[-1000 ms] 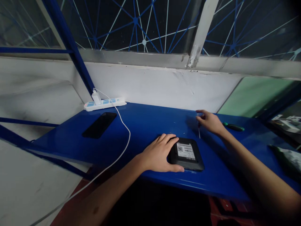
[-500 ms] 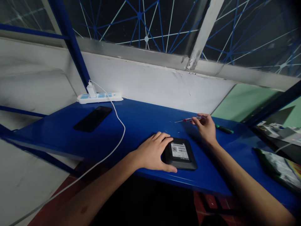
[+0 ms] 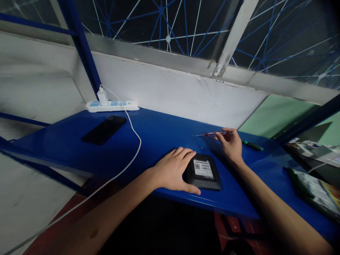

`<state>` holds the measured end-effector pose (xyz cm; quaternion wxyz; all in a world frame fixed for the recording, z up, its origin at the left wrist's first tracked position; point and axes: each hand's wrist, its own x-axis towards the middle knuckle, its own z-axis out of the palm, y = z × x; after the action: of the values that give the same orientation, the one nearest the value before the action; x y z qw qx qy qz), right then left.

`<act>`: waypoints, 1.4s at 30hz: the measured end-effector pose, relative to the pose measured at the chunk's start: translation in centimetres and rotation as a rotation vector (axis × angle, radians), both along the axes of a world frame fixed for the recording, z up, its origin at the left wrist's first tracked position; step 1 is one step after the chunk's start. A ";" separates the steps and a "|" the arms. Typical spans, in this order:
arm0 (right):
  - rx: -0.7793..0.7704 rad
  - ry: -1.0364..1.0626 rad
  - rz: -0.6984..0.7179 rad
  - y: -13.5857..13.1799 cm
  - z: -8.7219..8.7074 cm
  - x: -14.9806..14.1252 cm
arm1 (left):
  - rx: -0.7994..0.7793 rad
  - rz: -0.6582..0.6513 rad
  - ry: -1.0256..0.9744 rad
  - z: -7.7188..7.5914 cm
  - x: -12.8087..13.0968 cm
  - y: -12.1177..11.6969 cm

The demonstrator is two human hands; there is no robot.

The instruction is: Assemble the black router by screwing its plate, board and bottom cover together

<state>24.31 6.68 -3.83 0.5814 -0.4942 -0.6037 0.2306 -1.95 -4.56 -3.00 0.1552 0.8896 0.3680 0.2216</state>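
A flat black square device point(image 3: 216, 177) with a white printed label point(image 3: 204, 169) lies near the front edge of the blue table. My left hand point(image 3: 174, 170) spans its left side, fingers at the far edge and thumb along the near edge, gripping it. Pinched in the fingers of my right hand point(image 3: 231, 144) is a thin screwdriver point(image 3: 210, 134) with a red collar and a clear handle. It is held nearly level above the table, its shaft pointing left, the tip close to a tiny screw point(image 3: 193, 136). Other small screws point(image 3: 202, 148) lie just beyond the device.
A green and black screwdriver point(image 3: 253, 145) lies right of my right hand. At the left are a black phone point(image 3: 105, 130), a white power strip point(image 3: 113, 106) with a charger, and a white cable point(image 3: 132, 159) crossing the table. A glossy packet point(image 3: 315, 189) sits at the right.
My right hand has shifted slightly left, bringing the screwdriver's tip closer to the small screw. My left hand stays on the device. The whole view has moved a little.
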 end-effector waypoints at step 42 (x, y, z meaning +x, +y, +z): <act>-0.311 0.498 0.282 -2.8 2.1 2.6 | 0.009 0.058 0.090 0.1 -0.1 -0.3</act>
<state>26.86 3.91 -1.70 0.5912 -0.4168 -0.4631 0.5122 -2.03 -4.84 -2.94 0.1277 0.8883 0.3994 0.1873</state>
